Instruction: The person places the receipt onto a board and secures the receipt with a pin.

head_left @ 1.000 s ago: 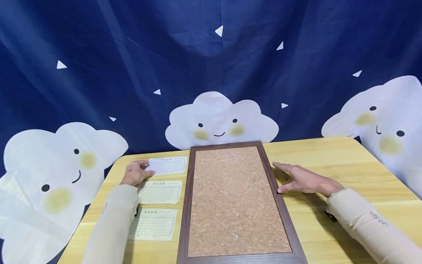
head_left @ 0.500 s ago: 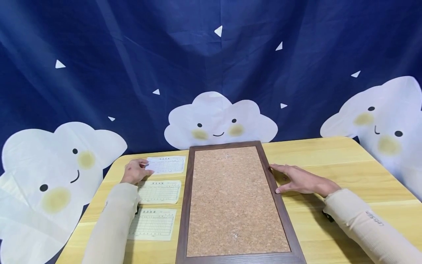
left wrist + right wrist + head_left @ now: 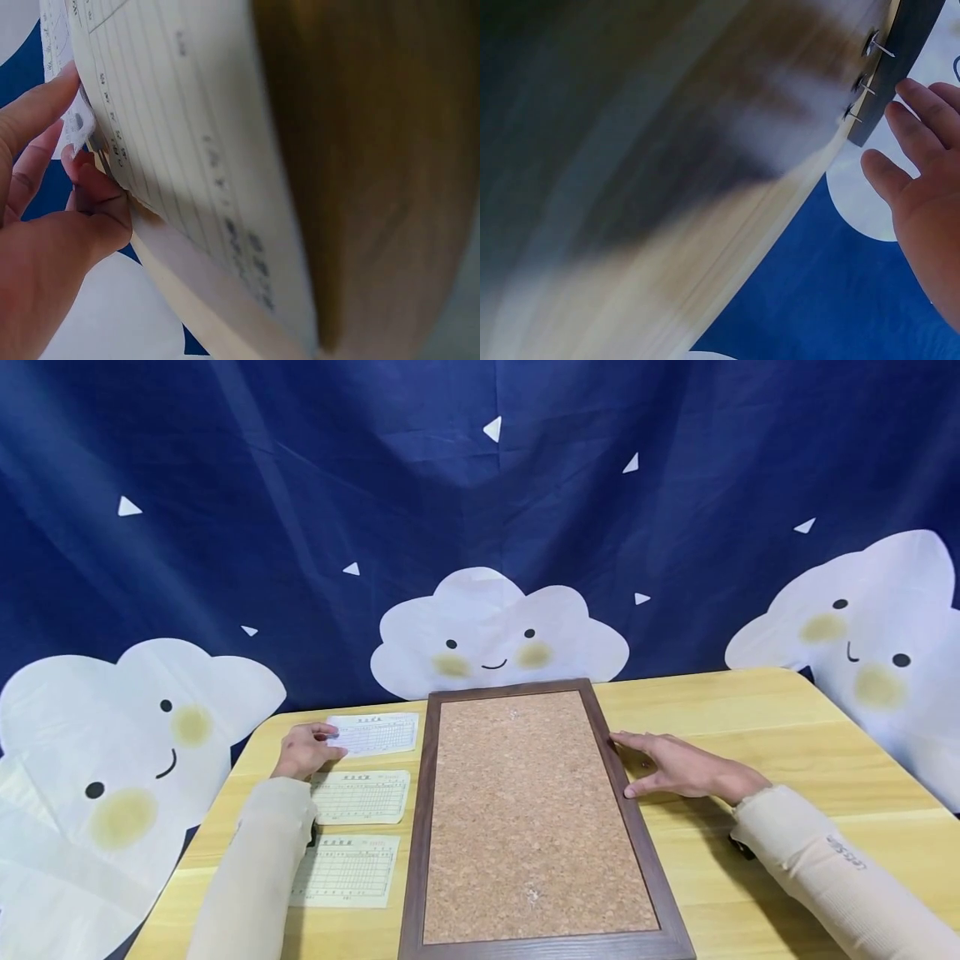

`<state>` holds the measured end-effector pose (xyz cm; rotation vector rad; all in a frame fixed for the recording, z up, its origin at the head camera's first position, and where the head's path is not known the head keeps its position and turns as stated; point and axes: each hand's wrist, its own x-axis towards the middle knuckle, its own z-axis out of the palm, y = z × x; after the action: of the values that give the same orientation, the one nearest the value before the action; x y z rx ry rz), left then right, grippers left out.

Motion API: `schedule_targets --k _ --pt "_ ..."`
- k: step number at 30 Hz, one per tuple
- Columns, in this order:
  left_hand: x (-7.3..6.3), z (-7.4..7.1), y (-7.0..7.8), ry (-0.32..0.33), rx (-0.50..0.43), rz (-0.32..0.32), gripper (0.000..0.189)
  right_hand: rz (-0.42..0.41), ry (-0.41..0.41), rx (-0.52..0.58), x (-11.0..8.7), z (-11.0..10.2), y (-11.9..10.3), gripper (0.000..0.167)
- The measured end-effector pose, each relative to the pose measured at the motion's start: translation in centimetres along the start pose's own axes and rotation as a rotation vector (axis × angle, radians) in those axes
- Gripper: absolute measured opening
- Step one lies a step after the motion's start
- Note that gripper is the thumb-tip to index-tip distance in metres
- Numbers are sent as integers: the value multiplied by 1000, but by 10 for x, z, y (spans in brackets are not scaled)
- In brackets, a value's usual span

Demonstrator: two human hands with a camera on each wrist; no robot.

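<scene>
Far slip lying just right of the left hand's fingertips

The far slip point(image 3: 378, 735) is lying flat or nearly so on the table point(image 3: 750, 714), just left of the corkboard's upper end; its long axis is running left to right, away from the left hand point(image 3: 303, 750) and towards the board; the left hand is plainly the nearer one. Its thumb and forefinger are standing apart at the slip's short left edge, touching it, and a corner is curling between the fingers in the left wrist view; whether they are clamping the paper, one cannot tell. The right hand point(image 3: 690, 768) is spreading its fingers apart, gripping nothing; the forefinger and thumb tips are meeting, it seems, the right side of the corkboard point(image 3: 540, 810); three pins point(image 3: 871, 43) are lying between palm and frame. The middle slip point(image 3: 362, 797) and near slip point(image 3: 347, 872) are lining up below the far one, long axes likewise running across. All three are bearing printed headings and ruled grids, with characters too small to read; the right sleeve point(image 3: 847, 868) is showing lettering that seems to be starting with "Lets"; no other brand is showing legibly.
</scene>
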<state>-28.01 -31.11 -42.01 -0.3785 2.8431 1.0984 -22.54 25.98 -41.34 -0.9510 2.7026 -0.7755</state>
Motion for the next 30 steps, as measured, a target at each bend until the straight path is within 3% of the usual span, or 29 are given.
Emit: schedule_targets --k 9,23,27,30 --pt "0 -1 -2 -17 15 -12 48 12 -18 -1 1 -1 -2 89" --pt "2 -8 -3 51 -18 31 40 47 -11 -11 1 -1 -1 91" --pt "1 -11 -5 51 -82 22 41 41 -14 -12 1 -2 -3 90" --pt "1 -13 -7 46 -201 3 44 44 -19 -8 3 -2 -4 90"
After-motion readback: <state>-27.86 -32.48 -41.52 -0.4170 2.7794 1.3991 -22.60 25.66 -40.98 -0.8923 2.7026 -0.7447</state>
